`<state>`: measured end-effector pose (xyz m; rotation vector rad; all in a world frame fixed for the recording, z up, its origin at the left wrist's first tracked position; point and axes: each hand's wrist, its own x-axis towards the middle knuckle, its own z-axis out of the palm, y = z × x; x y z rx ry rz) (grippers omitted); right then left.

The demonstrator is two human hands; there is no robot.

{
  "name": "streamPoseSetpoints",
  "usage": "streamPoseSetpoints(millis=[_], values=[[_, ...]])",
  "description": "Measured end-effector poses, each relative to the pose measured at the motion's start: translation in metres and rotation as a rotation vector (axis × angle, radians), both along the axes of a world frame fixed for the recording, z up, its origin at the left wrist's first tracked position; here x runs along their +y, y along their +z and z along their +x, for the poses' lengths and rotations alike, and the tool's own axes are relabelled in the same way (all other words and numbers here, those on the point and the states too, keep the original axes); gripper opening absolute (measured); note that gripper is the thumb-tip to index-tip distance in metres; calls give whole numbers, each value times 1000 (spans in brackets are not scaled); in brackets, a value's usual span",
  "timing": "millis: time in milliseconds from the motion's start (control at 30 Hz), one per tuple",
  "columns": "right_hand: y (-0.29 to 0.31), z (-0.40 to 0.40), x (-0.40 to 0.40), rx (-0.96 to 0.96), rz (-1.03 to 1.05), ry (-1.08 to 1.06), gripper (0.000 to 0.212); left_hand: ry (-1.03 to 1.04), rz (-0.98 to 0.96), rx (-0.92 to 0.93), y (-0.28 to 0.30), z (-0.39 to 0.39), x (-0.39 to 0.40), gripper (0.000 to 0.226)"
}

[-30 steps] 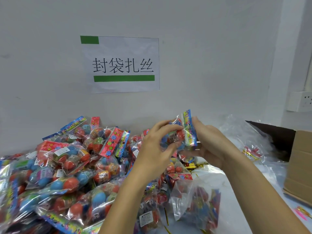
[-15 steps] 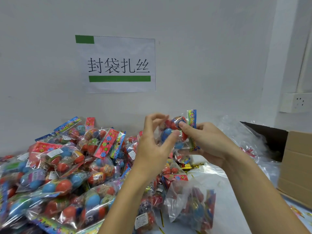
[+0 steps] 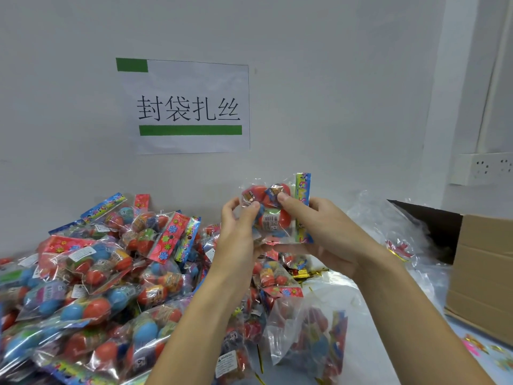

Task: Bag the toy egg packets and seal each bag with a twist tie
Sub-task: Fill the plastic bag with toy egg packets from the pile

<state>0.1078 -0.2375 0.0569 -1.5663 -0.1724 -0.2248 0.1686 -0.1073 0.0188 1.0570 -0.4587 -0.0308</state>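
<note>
- Above the heap of clear packets of red and blue toy eggs (image 3: pixel 91 287), I hold up one clear plastic packet of toy eggs with a rainbow-printed header strip (image 3: pixel 277 215).
- My left hand (image 3: pixel 238 240) pinches its left edge with thumb and fingers.
- My right hand (image 3: pixel 324 234) clamps the packet, thumb on front, fingers beneath.
- Gold foil twist ties (image 3: pixel 308 273) lie on the white table (image 3: pixel 383 323), below my right hand.
- Farther right sits a brown cardboard box (image 3: pixel 483 273).

A plain white painted wall (image 3: pixel 333 93) carries a white paper sign with green bars (image 3: pixel 188 107). A white plastic wall socket (image 3: pixel 485 168) sits at right. A brown cardboard box (image 3: pixel 483 273) stands below.
</note>
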Motion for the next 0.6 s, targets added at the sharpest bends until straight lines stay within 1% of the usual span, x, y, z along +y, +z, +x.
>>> streamPoseSetpoints(millis=[100, 233, 267, 367, 400, 467, 600], values=[[0, 0, -2, -40, 14, 33, 39, 19, 64, -65, 1, -4, -1, 32], [-1, 2, -9, -124, 16, 19, 34, 4, 115, -84, 2, -7, -2, 45], [-1, 2, -11, -146, -12, 8, 32, 0, 124, -96, 2, -7, -2, 45], [-1, -1, -15, -216, -152, -32, 25, -10, 160, -129, 4, -10, -3, 36], [0, -3, -15, -231, -170, -55, 22, -15, 171, -130, 4, -11, -4, 35], [0, -7, -19, -232, -134, -98, 17, -30, 186, -120, 5, -14, -7, 38], [2, -19, -37, -146, -71, -163, 19, 12, 275, -145, 7, -22, -15, 44]])
